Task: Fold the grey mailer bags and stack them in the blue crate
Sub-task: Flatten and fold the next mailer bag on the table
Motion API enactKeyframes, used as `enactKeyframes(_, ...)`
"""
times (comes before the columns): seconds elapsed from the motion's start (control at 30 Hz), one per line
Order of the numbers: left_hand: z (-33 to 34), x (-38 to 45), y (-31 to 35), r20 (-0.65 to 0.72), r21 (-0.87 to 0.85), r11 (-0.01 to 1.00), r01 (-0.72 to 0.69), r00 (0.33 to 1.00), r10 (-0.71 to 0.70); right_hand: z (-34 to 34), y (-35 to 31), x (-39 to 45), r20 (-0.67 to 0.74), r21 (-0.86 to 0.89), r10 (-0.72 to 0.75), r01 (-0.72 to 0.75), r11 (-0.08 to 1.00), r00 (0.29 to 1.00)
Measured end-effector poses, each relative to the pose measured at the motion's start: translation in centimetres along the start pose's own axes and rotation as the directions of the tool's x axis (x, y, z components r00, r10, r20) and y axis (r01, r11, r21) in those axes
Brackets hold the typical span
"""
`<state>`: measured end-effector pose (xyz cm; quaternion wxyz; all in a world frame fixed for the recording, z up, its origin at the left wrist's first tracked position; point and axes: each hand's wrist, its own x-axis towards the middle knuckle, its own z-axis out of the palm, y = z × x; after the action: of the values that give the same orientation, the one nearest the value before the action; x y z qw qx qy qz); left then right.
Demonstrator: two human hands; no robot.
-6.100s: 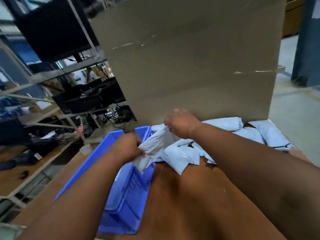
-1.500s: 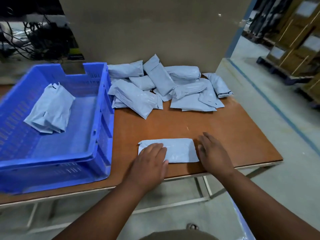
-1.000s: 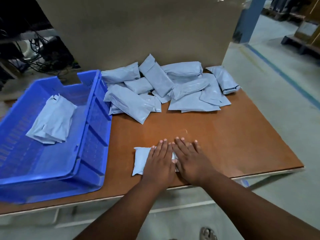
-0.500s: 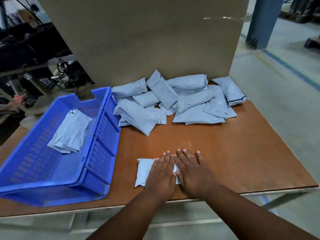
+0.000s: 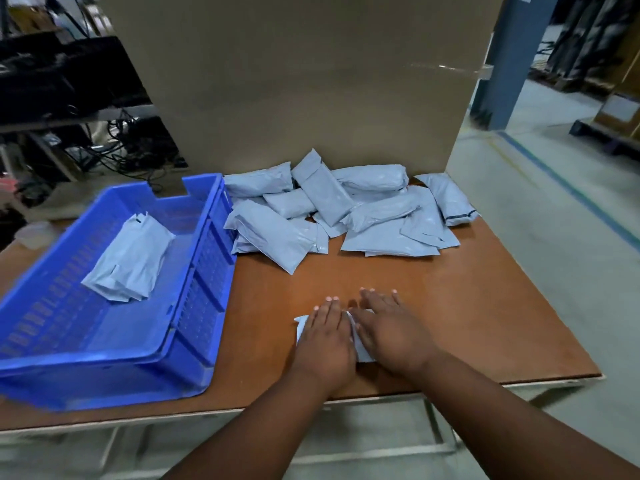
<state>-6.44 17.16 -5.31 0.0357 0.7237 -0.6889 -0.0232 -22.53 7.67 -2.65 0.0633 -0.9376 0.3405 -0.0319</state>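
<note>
Both hands lie flat, side by side, on a folded grey mailer bag (image 5: 360,344) near the front edge of the brown worktop (image 5: 467,306). The left hand (image 5: 325,341) presses down with straight fingers, covering the bag's left part; only a pale corner shows beyond it on the left. The right hand (image 5: 391,330) also lies palm down with its fingers extended and slightly spread, covering the bag's right part. A narrow strip of the bag shows in the gap between the two hands, and a small piece shows below them, toward the person. Neither hand curls around anything; both simply press on the bag.

The blue crate (image 5: 194,271) sits on the left part of the worktop, well apart from the hands. Inside it lies one folded mailer (image 5: 130,259), resting on the crate floor toward the far left and turned at an angle.

At the back of the worktop, just right of the crate's far corner, lies a loose pile of grey mailers (image 5: 332,209), overlapping one another in several directions. The rightmost one (image 5: 450,199) reaches close to the worktop's right edge and has a dark strip at its end.

A tall cardboard panel (image 5: 294,81) stands upright behind the pile. To the left behind the crate are dark shelves with tangled cables (image 5: 128,150). On the right, a blue pillar (image 5: 502,60) rises from the grey floor, which carries a blue painted line (image 5: 568,195).
</note>
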Motion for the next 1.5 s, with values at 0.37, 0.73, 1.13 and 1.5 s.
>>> enactKeyframes(0.37,1.7,-1.0,-2.7,0.047,-0.025,1.0,0.008,0.999,-0.006,5.5,-1.8,1.6,0.003,-0.092,0.054,-0.053,0.994,0.999)
enactKeyframes(0.73,2.0,-0.8,-3.5,0.072,-0.054,0.998,-0.016,0.997,0.02,4.5,-2.1,1.9,0.072,-0.067,0.071,-0.066,0.996,0.995)
enactKeyframes(1.13,0.3,-7.9,-5.8,-0.001,0.046,0.999,-0.015,1.0,0.015,2.8,-5.3,-1.4,0.028,-0.046,-0.093,0.094,0.994,0.995)
enactKeyframes(1.5,1.4,-6.4,-6.8,0.094,0.083,0.996,-0.029,0.995,0.021,5.3,-4.5,-1.6,0.149,-0.099,-0.039,0.055,0.994,0.988)
